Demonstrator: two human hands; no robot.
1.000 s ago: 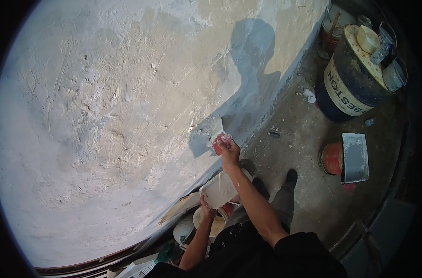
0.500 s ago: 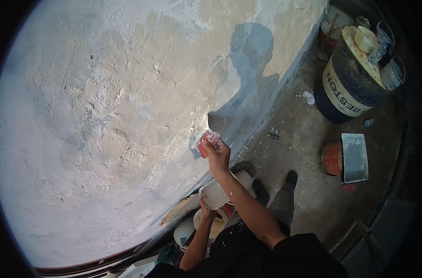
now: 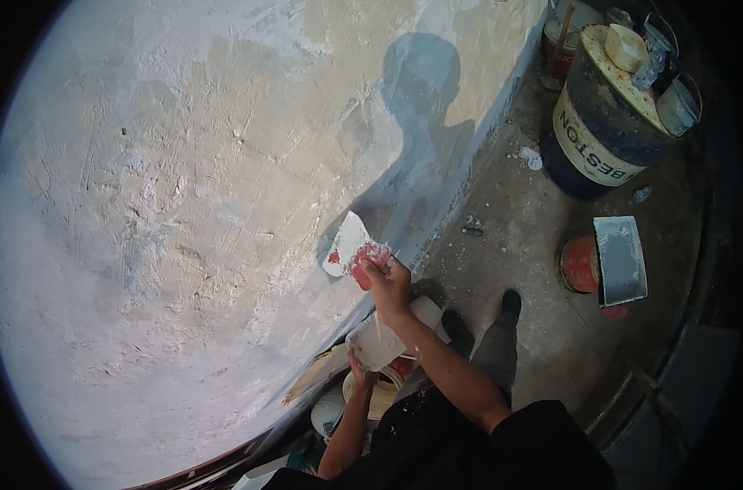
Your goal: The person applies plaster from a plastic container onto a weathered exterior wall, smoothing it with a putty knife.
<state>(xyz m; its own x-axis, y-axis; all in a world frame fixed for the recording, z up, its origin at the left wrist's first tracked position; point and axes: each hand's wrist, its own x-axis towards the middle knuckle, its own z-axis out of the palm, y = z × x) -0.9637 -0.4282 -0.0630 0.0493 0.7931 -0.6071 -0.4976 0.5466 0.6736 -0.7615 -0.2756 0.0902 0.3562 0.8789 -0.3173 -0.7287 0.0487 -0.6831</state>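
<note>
Your right hand [image 3: 388, 286] is closed in a full fist around the red handle of the knife [image 3: 349, 243], fingers wrapped tight and thumb on top. The knife has a broad, flat blade, almost wholly coated in white putty, with a few red smears near the handle, which is itself caked in white. The blade points up and to the left and lies against the wall [image 3: 184, 204], at the edge of your own shadow [image 3: 420, 106], low on the wall and not far above the floor [image 3: 535, 245]. The wall around it is rough and patchy, with scraped grey and cream areas. Your left hand [image 3: 361, 380] sits lower, just under your right forearm, and grips the bottom of a white, putty-smeared board [image 3: 380, 339]; its fingers are curled shut on it, though the board hides part of them. Below that hand stand pale buckets [image 3: 339, 404], close to the foot of the wall. Well apart to the right stands a dark drum [image 3: 600, 139] with tubs on its lid, and nearer to you a red tin [image 3: 580, 265] with a grey tray [image 3: 620, 260] resting across it.
</note>
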